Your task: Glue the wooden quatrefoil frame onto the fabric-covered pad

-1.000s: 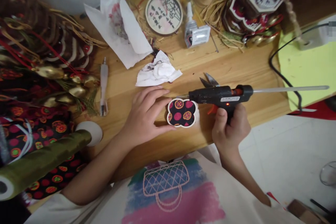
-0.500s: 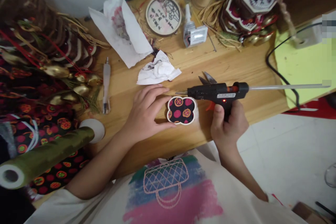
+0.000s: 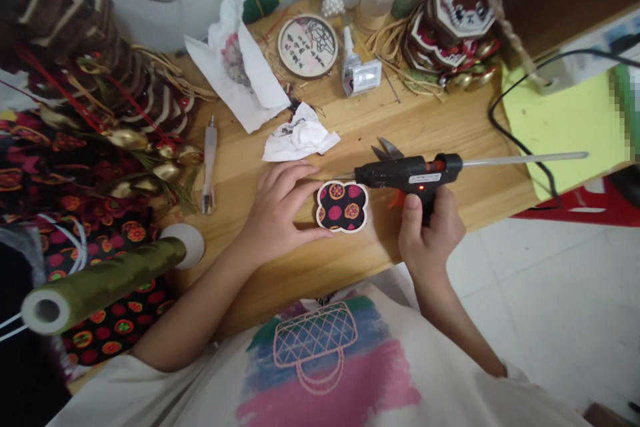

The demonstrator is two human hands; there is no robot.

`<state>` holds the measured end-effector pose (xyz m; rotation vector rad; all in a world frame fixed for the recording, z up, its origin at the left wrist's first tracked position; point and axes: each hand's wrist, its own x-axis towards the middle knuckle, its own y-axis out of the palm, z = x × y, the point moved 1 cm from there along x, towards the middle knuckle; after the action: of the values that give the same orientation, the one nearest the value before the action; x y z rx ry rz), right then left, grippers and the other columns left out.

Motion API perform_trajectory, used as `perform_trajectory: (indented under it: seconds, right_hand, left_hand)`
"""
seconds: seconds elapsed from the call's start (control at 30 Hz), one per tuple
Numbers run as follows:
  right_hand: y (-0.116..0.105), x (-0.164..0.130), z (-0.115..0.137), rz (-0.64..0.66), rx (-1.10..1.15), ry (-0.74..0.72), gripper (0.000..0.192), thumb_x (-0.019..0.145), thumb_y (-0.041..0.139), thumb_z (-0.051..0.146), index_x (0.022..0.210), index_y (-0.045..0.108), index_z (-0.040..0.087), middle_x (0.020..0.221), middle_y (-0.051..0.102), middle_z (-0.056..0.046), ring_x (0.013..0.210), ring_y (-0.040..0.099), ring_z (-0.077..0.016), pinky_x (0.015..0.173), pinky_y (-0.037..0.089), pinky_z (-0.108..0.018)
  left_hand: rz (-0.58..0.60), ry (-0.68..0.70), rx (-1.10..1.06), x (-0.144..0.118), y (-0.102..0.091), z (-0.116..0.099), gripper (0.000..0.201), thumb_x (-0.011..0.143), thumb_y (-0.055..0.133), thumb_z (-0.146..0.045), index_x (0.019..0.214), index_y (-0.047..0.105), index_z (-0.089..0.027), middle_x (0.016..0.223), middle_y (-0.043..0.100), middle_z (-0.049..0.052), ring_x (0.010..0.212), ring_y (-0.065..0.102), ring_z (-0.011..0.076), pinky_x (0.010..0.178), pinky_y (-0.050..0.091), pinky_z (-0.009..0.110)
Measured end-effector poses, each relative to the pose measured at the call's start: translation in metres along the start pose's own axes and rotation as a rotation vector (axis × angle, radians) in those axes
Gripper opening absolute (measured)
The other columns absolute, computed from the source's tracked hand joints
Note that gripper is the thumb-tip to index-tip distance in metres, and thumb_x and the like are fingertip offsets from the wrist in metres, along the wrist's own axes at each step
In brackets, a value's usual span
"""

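My left hand [image 3: 280,210] rests on the wooden table [image 3: 450,133] with its fingertips against the left edge of a flower-shaped piece [image 3: 342,206] covered in black fabric with pink and orange dots. My right hand [image 3: 431,235] grips the handle of a black glue gun [image 3: 407,173]. The gun lies level, its nozzle pointing left just above the piece's top edge. A clear glue stick [image 3: 525,159] juts out of the gun's back to the right. A small red light glows on the gun's body.
Scissors [image 3: 387,149] lie behind the gun. Crumpled tissue [image 3: 300,135], a pen-like tool [image 3: 209,160], a round embroidered disc [image 3: 307,45] and a glue bottle [image 3: 357,70] sit further back. Patterned fabric and ornaments pile at the left [image 3: 95,147]; a green roll [image 3: 107,280] juts forward. A black cord [image 3: 520,140] crosses yellow paper [image 3: 570,127].
The view has shifted, so everything sits a little higher and further left in frame. Both hands, the glue gun and the fabric piece keep the same pose relative to each other.
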<state>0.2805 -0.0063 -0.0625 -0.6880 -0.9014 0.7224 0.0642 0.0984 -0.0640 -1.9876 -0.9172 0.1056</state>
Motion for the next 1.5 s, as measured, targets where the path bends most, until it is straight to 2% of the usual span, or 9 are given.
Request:
perform_trajectory:
  seconds: [0.13, 0.3, 0.4, 0.63, 0.77, 0.87, 1.17, 1.37, 1.5]
  right_hand:
    - [-0.002, -0.001, -0.001, 0.004, 0.066, 0.045, 0.024, 0.093, 0.048, 0.044, 0.091, 0.054, 0.021, 0.060, 0.049, 0.005, 0.049, 0.047, -0.0124, 0.048, 0.033, -0.025]
    - [-0.004, -0.004, -0.002, 0.013, 0.068, 0.059, 0.038, 0.077, 0.069, 0.055, 0.086, 0.051, 0.023, 0.058, 0.048, 0.007, 0.046, 0.045, -0.0111, 0.046, 0.035, -0.025]
    - [-0.003, -0.005, -0.003, 0.042, 0.061, 0.087, 0.043, 0.071, 0.074, 0.055, 0.088, 0.051, 0.024, 0.060, 0.052, 0.006, 0.046, 0.047, -0.0116, 0.045, 0.038, -0.025]
    - [-0.001, -0.006, -0.003, 0.123, -0.025, 0.040, 0.033, 0.074, 0.068, 0.047, 0.091, 0.052, 0.023, 0.066, 0.057, 0.004, 0.051, 0.053, -0.0148, 0.049, 0.042, -0.027]
    - [0.000, -0.007, -0.004, 0.123, -0.083, -0.030, 0.028, 0.077, 0.062, 0.042, 0.094, 0.052, 0.023, 0.069, 0.058, 0.002, 0.056, 0.055, -0.0169, 0.052, 0.043, -0.029]
    - [0.002, -0.007, -0.005, 0.114, -0.109, -0.083, 0.027, 0.079, 0.059, 0.041, 0.098, 0.052, 0.022, 0.072, 0.059, 0.001, 0.059, 0.057, -0.0181, 0.053, 0.044, -0.029]
    - [0.004, -0.008, -0.010, 0.141, -0.127, -0.122, 0.032, 0.079, 0.057, 0.035, 0.107, 0.052, 0.021, 0.081, 0.063, -0.004, 0.070, 0.063, -0.0221, 0.059, 0.047, -0.032]
    - [0.004, -0.010, -0.011, 0.157, -0.119, -0.111, 0.030, 0.079, 0.057, 0.034, 0.106, 0.052, 0.021, 0.082, 0.063, -0.005, 0.072, 0.064, -0.0232, 0.059, 0.048, -0.033]
    - [0.003, -0.008, -0.009, 0.137, -0.106, -0.098, 0.024, 0.078, 0.058, 0.035, 0.097, 0.052, 0.022, 0.080, 0.063, -0.005, 0.070, 0.063, -0.0223, 0.057, 0.047, -0.032]
  left_hand:
    - [0.005, 0.002, 0.017, -0.001, 0.001, 0.001, 0.063, 0.072, 0.078, -0.055, 0.121, 0.059, -0.019, 0.126, 0.062, 0.015, 0.121, 0.055, 0.0323, 0.102, 0.043, 0.051]
    - [0.000, -0.001, 0.023, 0.000, 0.001, 0.001, 0.062, 0.072, 0.077, -0.058, 0.118, 0.060, -0.020, 0.125, 0.063, 0.014, 0.121, 0.055, 0.0319, 0.102, 0.043, 0.051]
    - [0.004, -0.010, 0.026, 0.000, 0.002, 0.001, 0.063, 0.071, 0.077, -0.060, 0.118, 0.061, -0.020, 0.125, 0.063, 0.013, 0.121, 0.055, 0.0316, 0.102, 0.043, 0.050]
    - [-0.004, -0.014, 0.015, 0.000, 0.003, 0.001, 0.065, 0.069, 0.079, -0.060, 0.116, 0.062, -0.019, 0.124, 0.063, 0.014, 0.121, 0.055, 0.0317, 0.102, 0.042, 0.050]
    - [0.003, -0.022, 0.020, 0.000, 0.004, 0.003, 0.066, 0.067, 0.079, -0.062, 0.115, 0.063, -0.019, 0.124, 0.064, 0.014, 0.120, 0.055, 0.0315, 0.102, 0.041, 0.050]
    - [-0.009, -0.001, 0.025, 0.000, 0.004, 0.003, 0.066, 0.067, 0.080, -0.060, 0.115, 0.062, -0.017, 0.124, 0.064, 0.015, 0.120, 0.055, 0.0319, 0.102, 0.042, 0.050]
    - [-0.014, -0.013, 0.015, 0.000, 0.004, 0.003, 0.065, 0.066, 0.080, -0.061, 0.112, 0.063, -0.019, 0.123, 0.064, 0.014, 0.119, 0.056, 0.0317, 0.102, 0.042, 0.049]
    - [0.023, -0.061, -0.012, 0.000, 0.005, 0.004, 0.065, 0.066, 0.079, -0.062, 0.114, 0.063, -0.021, 0.125, 0.064, 0.013, 0.122, 0.054, 0.0321, 0.104, 0.038, 0.051]
    - [0.023, -0.064, -0.015, 0.000, 0.005, 0.003, 0.065, 0.066, 0.080, -0.062, 0.114, 0.063, -0.021, 0.125, 0.064, 0.013, 0.122, 0.054, 0.0317, 0.104, 0.038, 0.051]
